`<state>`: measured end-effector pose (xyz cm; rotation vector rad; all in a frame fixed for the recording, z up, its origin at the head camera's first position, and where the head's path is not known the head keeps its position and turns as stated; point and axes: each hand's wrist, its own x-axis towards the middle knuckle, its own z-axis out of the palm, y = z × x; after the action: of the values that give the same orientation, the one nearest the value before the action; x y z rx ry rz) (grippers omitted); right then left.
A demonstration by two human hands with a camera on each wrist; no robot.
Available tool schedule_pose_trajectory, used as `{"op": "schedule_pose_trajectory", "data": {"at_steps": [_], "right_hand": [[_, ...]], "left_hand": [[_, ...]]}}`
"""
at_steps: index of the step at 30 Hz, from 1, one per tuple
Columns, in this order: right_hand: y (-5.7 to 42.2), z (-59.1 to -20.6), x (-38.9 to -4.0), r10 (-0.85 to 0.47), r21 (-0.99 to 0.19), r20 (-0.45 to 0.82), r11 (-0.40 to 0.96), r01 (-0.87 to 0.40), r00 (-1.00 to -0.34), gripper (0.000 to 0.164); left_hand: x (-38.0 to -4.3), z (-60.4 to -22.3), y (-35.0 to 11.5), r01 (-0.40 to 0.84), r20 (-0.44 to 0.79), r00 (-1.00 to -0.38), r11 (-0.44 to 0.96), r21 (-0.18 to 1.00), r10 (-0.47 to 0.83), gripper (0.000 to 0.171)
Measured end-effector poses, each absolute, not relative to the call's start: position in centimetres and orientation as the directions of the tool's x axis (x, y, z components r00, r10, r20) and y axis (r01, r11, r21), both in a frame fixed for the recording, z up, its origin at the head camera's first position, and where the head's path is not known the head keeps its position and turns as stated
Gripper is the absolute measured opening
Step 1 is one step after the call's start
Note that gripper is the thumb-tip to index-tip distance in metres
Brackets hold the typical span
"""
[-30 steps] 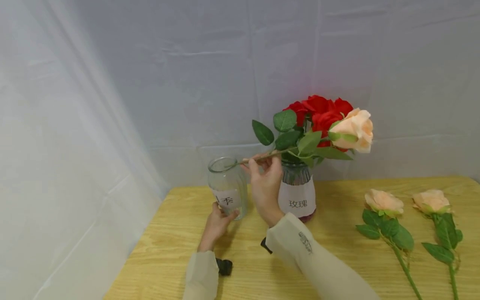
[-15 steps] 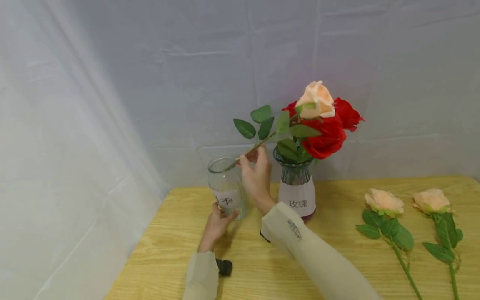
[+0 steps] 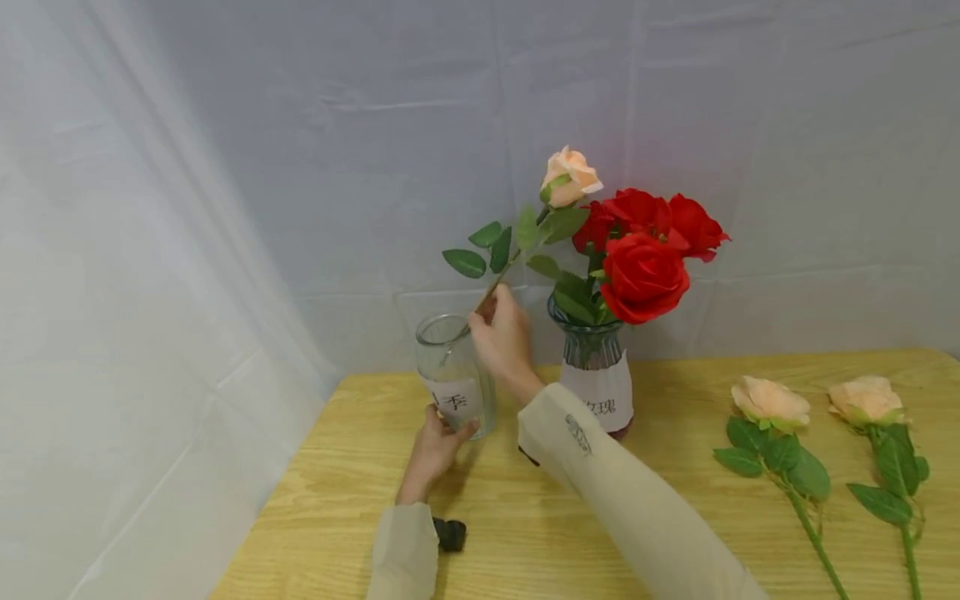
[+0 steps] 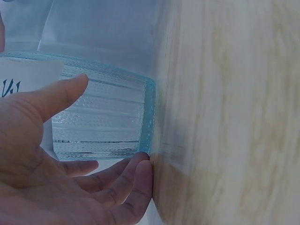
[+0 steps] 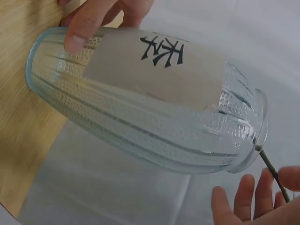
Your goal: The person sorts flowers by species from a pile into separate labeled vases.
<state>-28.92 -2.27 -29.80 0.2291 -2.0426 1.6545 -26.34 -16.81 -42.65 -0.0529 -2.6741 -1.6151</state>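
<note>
My left hand [image 3: 433, 446] grips the lower part of a clear glass vase [image 3: 450, 358], thumb on one side and fingers round the other. The vase stands on the table and bears a white paper label [image 5: 159, 70] with dark characters. Just right of its mouth, my right hand [image 3: 504, 337] pinches the stem of a peach rose [image 3: 570, 177]. The rose leans up to the right, its bloom high beside the red ones. Its stem end [image 5: 267, 161] is inside the vase's mouth, seen through the glass.
A second glass vase [image 3: 592, 346], also labelled, stands close to the right with several red roses [image 3: 645, 275]. Two more peach roses [image 3: 771, 402] [image 3: 866, 402] lie on the wooden table [image 3: 322, 500] at the right. White cloth [image 3: 375, 167] hangs behind and at the left.
My right hand has moved left and tilted the peach rose more upright, its bloom swinging left off the red roses. The stem end reaches deeper into the vase. My left hand stays put.
</note>
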Motion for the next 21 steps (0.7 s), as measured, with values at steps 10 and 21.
{"op": "schedule_pose_trajectory", "data": {"at_steps": [10, 21], "right_hand": [[-1.9, -28.9, -29.8, -0.05, -0.786, 0.348, 0.528, -0.321, -0.936, 0.004], [-1.1, -28.4, -29.5, -0.173, -0.732, 0.148, 0.643, -0.226, -0.974, 0.033]], "left_hand": [[-26.2, -42.5, -16.6, 0.024, 0.022, -1.0, 0.461, 0.887, 0.01, 0.078], [-26.0, -42.4, -16.7, 0.024, 0.017, -1.0, 0.434, 0.901, 0.019, 0.079]]}}
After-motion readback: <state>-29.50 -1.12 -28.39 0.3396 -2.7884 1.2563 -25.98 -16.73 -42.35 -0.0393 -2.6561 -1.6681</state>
